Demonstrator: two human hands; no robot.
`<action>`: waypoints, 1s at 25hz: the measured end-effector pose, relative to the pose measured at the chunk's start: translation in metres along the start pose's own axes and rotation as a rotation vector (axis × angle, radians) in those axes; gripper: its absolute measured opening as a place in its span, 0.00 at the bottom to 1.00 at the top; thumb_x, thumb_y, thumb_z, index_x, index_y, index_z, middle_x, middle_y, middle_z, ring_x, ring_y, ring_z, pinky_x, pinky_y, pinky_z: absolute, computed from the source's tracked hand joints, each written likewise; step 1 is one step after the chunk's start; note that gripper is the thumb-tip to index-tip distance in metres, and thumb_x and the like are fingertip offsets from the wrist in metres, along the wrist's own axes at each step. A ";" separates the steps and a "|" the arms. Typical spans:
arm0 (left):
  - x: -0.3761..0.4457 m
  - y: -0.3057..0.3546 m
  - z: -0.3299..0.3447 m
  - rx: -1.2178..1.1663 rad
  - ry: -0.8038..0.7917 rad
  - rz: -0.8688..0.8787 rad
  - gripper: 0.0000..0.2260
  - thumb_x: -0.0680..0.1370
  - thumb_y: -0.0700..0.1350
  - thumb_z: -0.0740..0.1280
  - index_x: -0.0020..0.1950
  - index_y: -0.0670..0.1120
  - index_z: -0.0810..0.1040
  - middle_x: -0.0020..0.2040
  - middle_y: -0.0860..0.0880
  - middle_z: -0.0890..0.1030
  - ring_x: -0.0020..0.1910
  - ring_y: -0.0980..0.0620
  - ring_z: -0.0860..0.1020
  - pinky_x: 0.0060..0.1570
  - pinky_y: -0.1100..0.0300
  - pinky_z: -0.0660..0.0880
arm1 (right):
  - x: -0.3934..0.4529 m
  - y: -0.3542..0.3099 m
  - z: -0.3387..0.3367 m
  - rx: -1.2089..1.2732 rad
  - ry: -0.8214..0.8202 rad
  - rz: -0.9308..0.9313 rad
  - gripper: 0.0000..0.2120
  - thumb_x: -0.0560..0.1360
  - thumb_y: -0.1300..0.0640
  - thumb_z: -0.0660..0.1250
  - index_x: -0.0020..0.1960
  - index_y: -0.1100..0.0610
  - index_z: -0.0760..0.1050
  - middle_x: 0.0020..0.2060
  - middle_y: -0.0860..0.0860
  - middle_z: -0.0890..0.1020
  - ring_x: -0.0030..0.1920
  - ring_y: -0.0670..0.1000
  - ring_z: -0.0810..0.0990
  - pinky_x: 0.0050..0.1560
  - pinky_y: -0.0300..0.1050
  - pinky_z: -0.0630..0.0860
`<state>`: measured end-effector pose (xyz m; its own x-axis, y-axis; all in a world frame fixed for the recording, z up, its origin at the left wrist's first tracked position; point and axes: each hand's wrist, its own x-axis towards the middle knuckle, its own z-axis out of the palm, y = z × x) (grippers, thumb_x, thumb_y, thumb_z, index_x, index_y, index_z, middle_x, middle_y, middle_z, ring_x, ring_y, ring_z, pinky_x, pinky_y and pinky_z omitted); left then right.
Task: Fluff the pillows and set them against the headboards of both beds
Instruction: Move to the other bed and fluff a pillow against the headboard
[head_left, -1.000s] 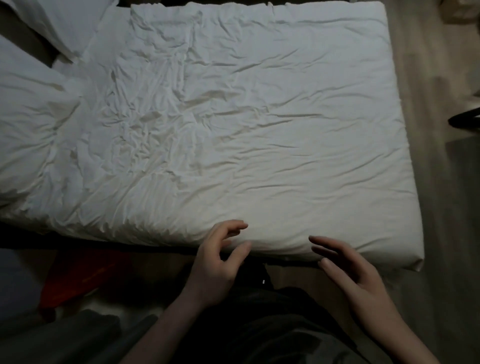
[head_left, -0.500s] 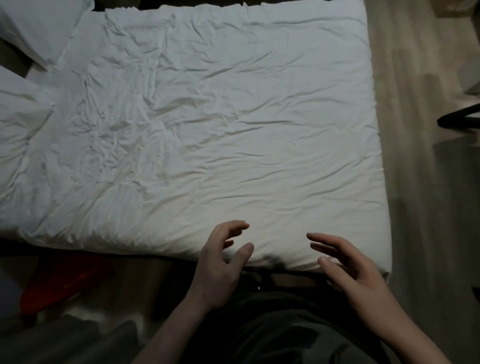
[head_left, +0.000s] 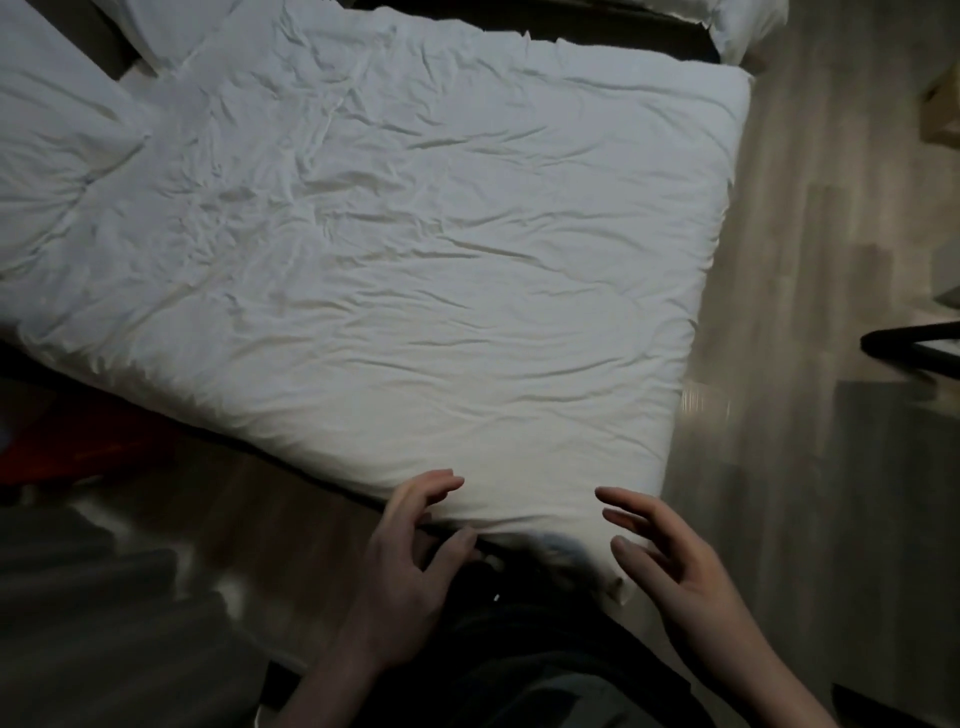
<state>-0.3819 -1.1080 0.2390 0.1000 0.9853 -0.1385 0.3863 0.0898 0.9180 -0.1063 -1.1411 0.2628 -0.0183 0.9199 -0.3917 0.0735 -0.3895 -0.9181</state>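
A bed with a wrinkled white duvet (head_left: 441, 270) fills most of the view, lying at an angle. One white pillow (head_left: 47, 135) lies at its left end, and a second white pillow (head_left: 161, 26) shows at the top left edge. Both my hands hover at the duvet's near corner. My left hand (head_left: 410, 566) has its fingers curled and apart, holding nothing. My right hand (head_left: 670, 561) is open, fingers spread, just over the corner's edge.
Wood-look floor (head_left: 810, 415) runs along the right side. White bedding of another bed (head_left: 748, 21) shows at the top right. A dark furniture leg (head_left: 909, 348) juts in at the right. Something red (head_left: 78, 441) lies on the floor at left.
The view has swung, so the bed now lies tilted and its near corner sits between my hands. Both hands stay empty in much the same pose.
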 end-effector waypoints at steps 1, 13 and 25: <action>-0.001 0.003 0.004 0.004 0.004 0.013 0.19 0.75 0.55 0.69 0.66 0.55 0.78 0.68 0.57 0.79 0.69 0.53 0.77 0.64 0.54 0.76 | -0.004 0.001 -0.004 -0.016 0.001 -0.002 0.18 0.74 0.48 0.70 0.63 0.37 0.80 0.65 0.41 0.82 0.69 0.41 0.78 0.65 0.37 0.77; 0.017 0.039 0.103 0.086 -0.093 0.103 0.22 0.76 0.53 0.69 0.70 0.50 0.76 0.72 0.55 0.74 0.74 0.55 0.71 0.69 0.50 0.73 | -0.022 0.019 -0.111 -0.120 0.022 0.007 0.22 0.74 0.46 0.70 0.68 0.40 0.77 0.67 0.41 0.81 0.69 0.40 0.77 0.69 0.45 0.76; 0.039 0.160 0.382 0.013 -0.005 -0.022 0.20 0.77 0.54 0.68 0.69 0.55 0.76 0.70 0.56 0.76 0.72 0.51 0.74 0.68 0.47 0.74 | 0.000 0.041 -0.412 -0.161 -0.090 0.002 0.21 0.75 0.39 0.70 0.67 0.38 0.78 0.67 0.41 0.81 0.71 0.41 0.76 0.70 0.49 0.75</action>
<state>0.0338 -1.1106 0.2383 0.0955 0.9824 -0.1604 0.4002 0.1096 0.9098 0.3075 -1.1384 0.2503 -0.1063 0.9086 -0.4039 0.2322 -0.3723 -0.8986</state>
